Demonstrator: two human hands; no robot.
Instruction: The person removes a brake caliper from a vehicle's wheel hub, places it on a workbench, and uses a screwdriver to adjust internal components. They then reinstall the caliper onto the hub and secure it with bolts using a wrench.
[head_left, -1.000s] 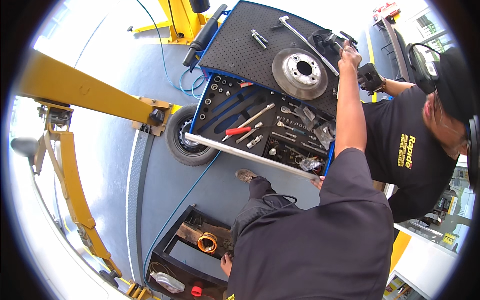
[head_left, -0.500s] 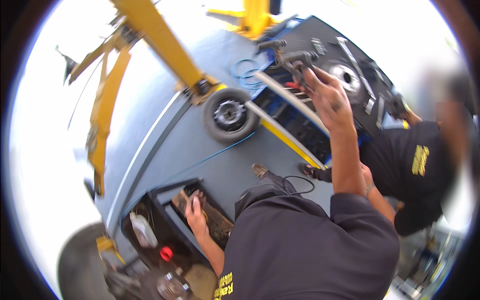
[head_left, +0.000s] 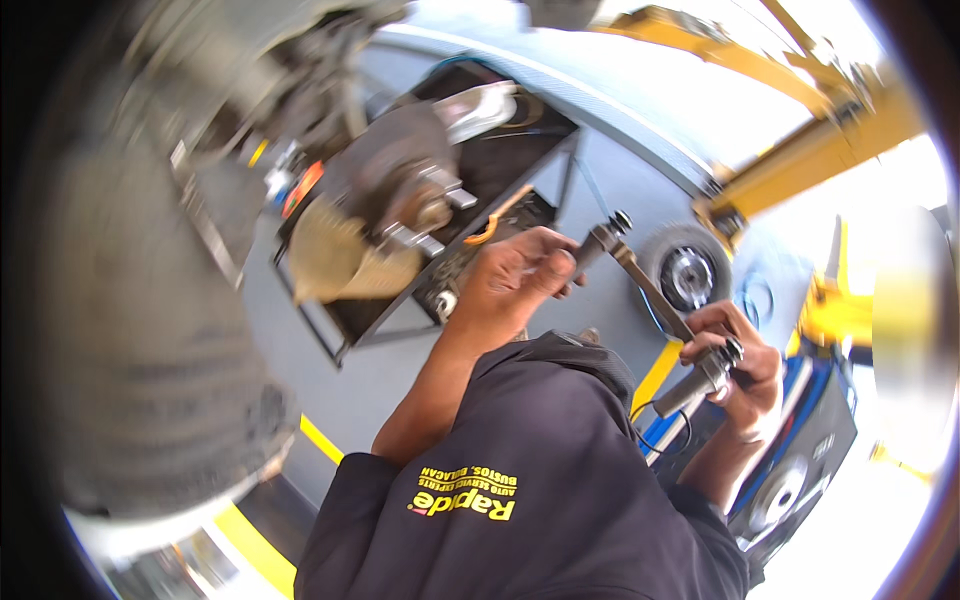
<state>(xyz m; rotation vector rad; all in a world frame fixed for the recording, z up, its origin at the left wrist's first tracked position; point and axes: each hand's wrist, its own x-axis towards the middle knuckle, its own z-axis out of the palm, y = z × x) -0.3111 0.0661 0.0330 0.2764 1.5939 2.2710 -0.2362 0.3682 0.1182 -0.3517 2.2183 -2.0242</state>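
Grey workshop floor [head_left: 420, 370] now swung round, left hand [head_left: 515, 285] and right hand [head_left: 740, 360] both newly gripping long grey metal wrench [head_left: 650, 295], black parts tray [head_left: 470, 190] beyond left hand.

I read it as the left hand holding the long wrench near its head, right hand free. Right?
No. The head view shows the right hand is not free: it grips the long wrench at its handle end. The left hand does hold it near its head.
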